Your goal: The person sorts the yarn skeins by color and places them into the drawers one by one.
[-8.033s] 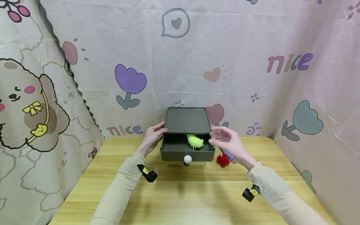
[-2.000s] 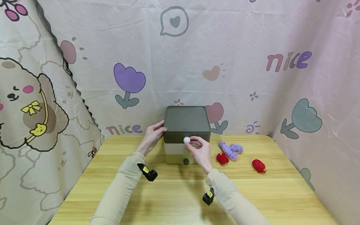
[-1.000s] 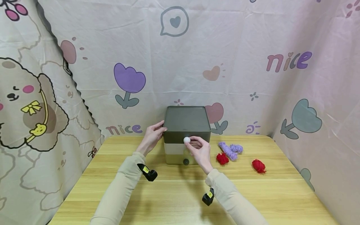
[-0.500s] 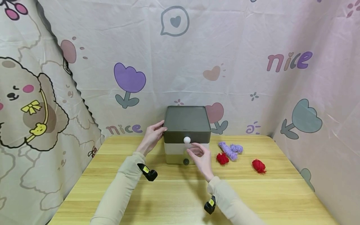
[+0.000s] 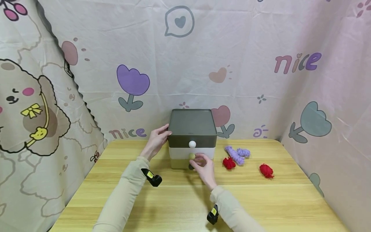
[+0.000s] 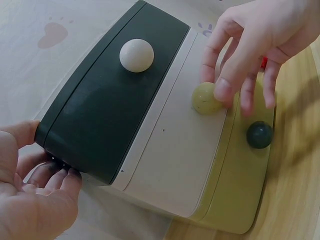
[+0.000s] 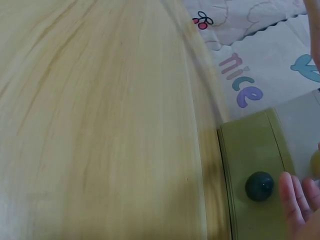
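Note:
A small three-drawer box (image 5: 192, 122) stands on the table, dark green on top, white in the middle and olive at the bottom. All its drawers sit flush. My left hand (image 5: 156, 141) holds its upper left corner, thumb at the top edge and fingers bent against the side. At the middle drawer, my right hand (image 5: 205, 169) has thumb and forefinger pinching the round yellow-green knob (image 6: 206, 98), its other fingers spread below. Above it is the top drawer's white knob (image 5: 192, 144); the bottom drawer's dark green knob (image 6: 259, 134) is partly covered in the head view.
Right of the box lie purple yarn skeins (image 5: 235, 156), with a red yarn bundle (image 5: 229, 163) against them. Another red yarn bundle (image 5: 266, 171) is farther right on the wooden table (image 5: 174, 206). A printed curtain (image 5: 185, 64) hangs behind.
The top drawer, earlier pulled out with yellow-green yarn inside, has been pushed in. My right hand has let go of the white knob and moved down to the middle one. My left hand stayed put.

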Motion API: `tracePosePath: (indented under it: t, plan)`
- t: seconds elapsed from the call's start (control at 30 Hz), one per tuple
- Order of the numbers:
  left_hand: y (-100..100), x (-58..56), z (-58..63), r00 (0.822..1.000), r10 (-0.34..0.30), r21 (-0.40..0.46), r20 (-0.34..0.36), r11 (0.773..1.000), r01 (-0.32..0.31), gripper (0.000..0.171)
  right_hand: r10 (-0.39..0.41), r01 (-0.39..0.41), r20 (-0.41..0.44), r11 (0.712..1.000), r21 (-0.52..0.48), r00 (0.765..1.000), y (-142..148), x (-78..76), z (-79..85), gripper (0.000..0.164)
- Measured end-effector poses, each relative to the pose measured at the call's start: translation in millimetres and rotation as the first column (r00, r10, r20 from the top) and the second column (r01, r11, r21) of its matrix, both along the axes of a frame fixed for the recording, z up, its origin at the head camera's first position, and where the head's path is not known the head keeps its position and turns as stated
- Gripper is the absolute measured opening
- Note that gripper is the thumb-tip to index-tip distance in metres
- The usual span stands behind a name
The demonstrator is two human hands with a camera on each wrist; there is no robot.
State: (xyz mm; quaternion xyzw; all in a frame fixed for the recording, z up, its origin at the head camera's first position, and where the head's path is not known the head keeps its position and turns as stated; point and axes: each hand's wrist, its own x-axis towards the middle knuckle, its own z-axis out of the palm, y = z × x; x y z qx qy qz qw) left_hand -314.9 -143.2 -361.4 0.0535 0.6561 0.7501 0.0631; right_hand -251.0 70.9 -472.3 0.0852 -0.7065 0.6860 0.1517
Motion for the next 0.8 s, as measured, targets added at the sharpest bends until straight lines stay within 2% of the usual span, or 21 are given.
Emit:
tracePosePath:
  t: [0.13,0.23,0.33,0.57,0.8]
  plan:
    - [0,-0.2,0.3,1.000,0.000,0.004,-0.004,1.000,0.000,0.060,-0.026,0.027,0.018,0.998,-0.051,0.999,-4,-9.0,-11.3,0.030]
    - [0,-0.6,0.2,1.000,-0.008,0.006,-0.008,1.000,0.009,0.060,-0.033,0.038,0.051,0.995,-0.093,0.998,-6,-10.8,-12.2,0.030]
    - [0,-0.9,-0.1,1.000,-0.014,0.009,-0.008,1.000,0.014,0.060,-0.040,0.050,0.084,0.992,-0.117,0.996,-9,-8.4,-7.1,0.030]
    - [0,-0.1,0.4,1.000,-0.001,-0.001,0.000,1.000,0.001,0.060,-0.050,0.061,0.086,0.989,-0.132,0.995,-11,8.1,16.9,0.031]
    - [1,-0.4,0.1,1.000,-0.001,0.026,-0.002,1.000,0.001,0.060,-0.053,0.065,0.083,0.988,-0.139,0.995,-11,9.0,18.6,0.030]
